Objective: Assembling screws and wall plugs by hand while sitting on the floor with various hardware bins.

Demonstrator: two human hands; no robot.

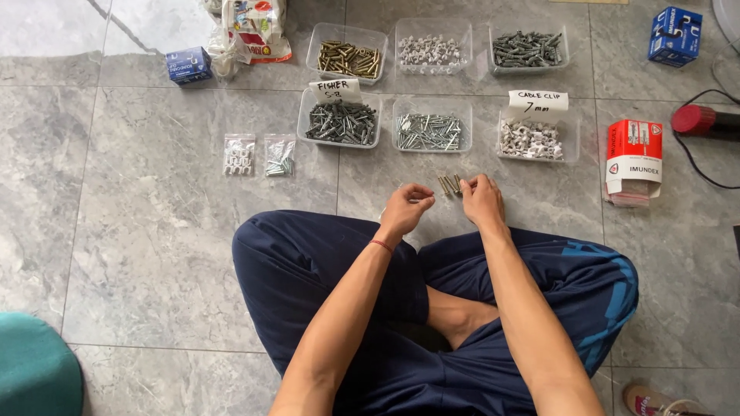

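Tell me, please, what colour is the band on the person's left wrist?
The band on the left hand wrist is red, seen in the head view.

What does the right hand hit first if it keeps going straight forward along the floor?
Likely the clear tub of silver screws, just beyond the small screws the right hand holds. Depth is unclear; it may pass beside it.

Navy trousers; red wristband; bare forearms

Grey marbled floor tiles, navy trousers with blue stripe, red wristband, brassy screws, far brass-coloured bin contents, red-and-white box right, blue box far right, teal cushion near left.
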